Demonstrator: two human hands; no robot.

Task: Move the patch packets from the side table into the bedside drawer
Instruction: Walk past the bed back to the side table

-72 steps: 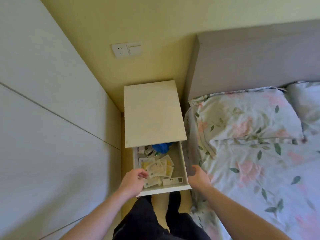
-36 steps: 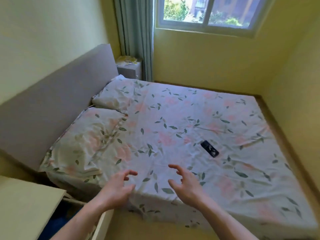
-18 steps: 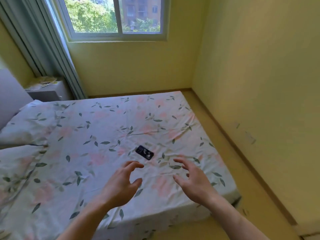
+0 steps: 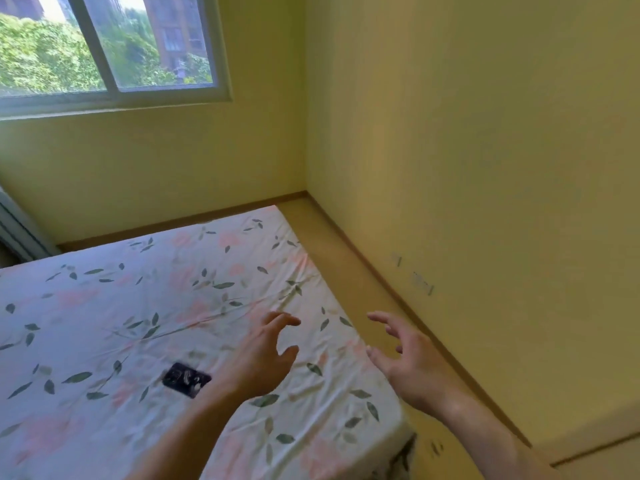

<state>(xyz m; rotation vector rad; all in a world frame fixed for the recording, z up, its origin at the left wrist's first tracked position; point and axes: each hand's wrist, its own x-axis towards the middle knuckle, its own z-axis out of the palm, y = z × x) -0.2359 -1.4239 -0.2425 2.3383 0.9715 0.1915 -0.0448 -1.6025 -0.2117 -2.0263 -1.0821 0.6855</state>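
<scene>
Left fingers (image 4: 277, 322): mine, spread and loosely bent, holding nothing, hanging above the sheet.
Right fingers (image 4: 382, 322): mine, apart and relaxed, nothing between them, over the strip of floor beside the bed.
Left hand (image 4: 263, 362): above the bed's (image 4: 104, 306) near corner.
Right hand (image 4: 412, 365): just off the bed edge, toward the wall (image 4: 485, 168).
Dark flat object (image 4: 187, 380): on the sheet, just left of my left wrist; not a packet, I judge.
Patch packets, side table, drawer: none in view; direction and long axis cannot be told, nor which hand is nearer.
Window (image 4: 104, 46): far left.
</scene>
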